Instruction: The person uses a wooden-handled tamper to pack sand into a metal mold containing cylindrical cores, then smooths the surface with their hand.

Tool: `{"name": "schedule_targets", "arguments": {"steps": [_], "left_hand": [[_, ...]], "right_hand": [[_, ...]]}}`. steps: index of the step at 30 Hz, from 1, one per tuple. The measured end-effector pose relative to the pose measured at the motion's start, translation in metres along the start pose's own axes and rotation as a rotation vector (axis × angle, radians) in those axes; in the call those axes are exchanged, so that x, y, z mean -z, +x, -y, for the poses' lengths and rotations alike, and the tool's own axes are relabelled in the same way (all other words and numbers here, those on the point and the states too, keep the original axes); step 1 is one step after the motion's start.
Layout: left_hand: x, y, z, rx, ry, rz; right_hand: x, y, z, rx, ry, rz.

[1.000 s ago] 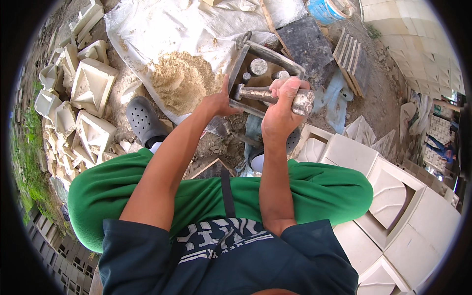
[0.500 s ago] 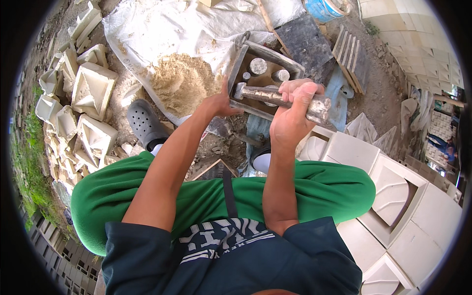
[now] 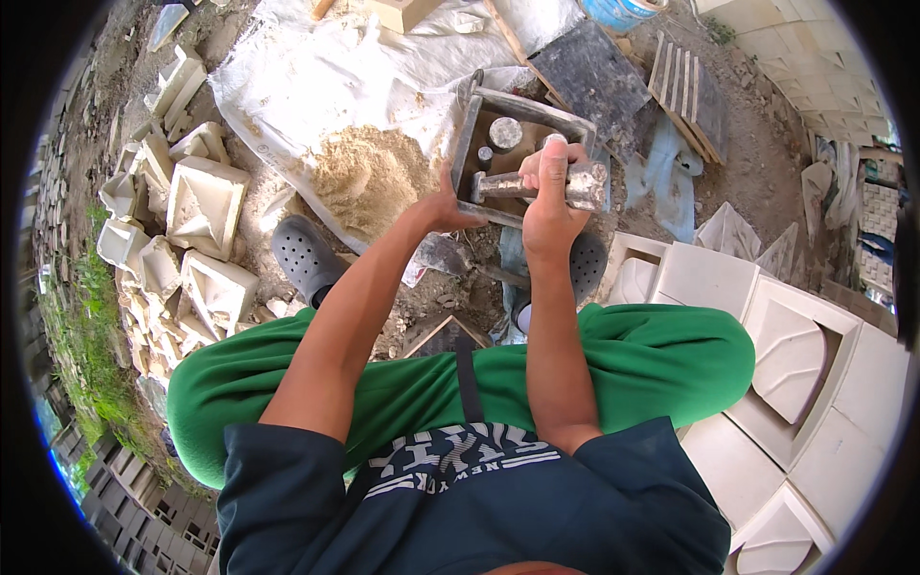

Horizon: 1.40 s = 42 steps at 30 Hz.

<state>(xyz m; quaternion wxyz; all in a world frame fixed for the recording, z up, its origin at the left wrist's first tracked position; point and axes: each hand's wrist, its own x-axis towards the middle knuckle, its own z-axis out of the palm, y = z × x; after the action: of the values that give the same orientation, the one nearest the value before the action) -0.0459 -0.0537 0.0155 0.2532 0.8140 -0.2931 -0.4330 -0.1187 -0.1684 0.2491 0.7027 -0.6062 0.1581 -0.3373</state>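
Observation:
My right hand [image 3: 551,201] is closed round a hammer [image 3: 503,184] with a thick, crusted handle, held nearly level over a rectangular mould box. Its small head is at the left end, inside the box's outline. My left hand [image 3: 444,208] rests with fingers and thumb spread against the near left corner of the mould box [image 3: 534,103]. Inside the box stand a pale-topped round cylinder [image 3: 505,132] and a thinner peg [image 3: 485,154]. The hammer and my right hand hide part of the interior.
A sand heap [image 3: 374,177] lies on a white sheet [image 3: 307,81] left of the box. Broken cast blocks [image 3: 206,201] are piled further left. Dark boards [image 3: 592,81] and a slatted panel [image 3: 685,96] are at far right. Pale patterned blocks [image 3: 709,278] stand at near right.
The right hand and hammer have shifted slightly and sit lower across the box, the handle now closer to level. The left hand stays at the corner. The whole view has moved a little.

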Motion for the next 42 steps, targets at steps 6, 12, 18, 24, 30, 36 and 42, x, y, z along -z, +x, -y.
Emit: {"name": "schedule_targets", "arguments": {"steps": [6,12,18,24,30,36,42], "left_hand": [[0.016,-0.015,-0.027,0.084,-0.038,0.077],[0.022,-0.020,-0.033,0.116,-0.033,0.086],[0.019,-0.017,-0.026,0.079,-0.023,0.059],[0.011,-0.013,-0.016,0.044,-0.013,0.008],[0.012,-0.016,-0.019,0.037,-0.012,-0.001],[0.026,-0.027,-0.041,0.119,-0.011,0.070],[0.028,-0.030,-0.039,0.131,-0.039,0.059]], "right_hand": [[0.020,0.003,0.001,-0.033,0.076,-0.043],[0.017,0.001,0.007,-0.071,0.014,-0.026],[0.015,0.001,0.006,-0.103,0.013,0.003],[0.013,0.001,0.003,-0.078,0.060,-0.010],[0.015,0.000,0.002,-0.081,0.039,0.015],[0.015,0.000,0.004,-0.088,0.013,0.031],[0.014,0.000,0.004,-0.097,0.002,0.024]]}}
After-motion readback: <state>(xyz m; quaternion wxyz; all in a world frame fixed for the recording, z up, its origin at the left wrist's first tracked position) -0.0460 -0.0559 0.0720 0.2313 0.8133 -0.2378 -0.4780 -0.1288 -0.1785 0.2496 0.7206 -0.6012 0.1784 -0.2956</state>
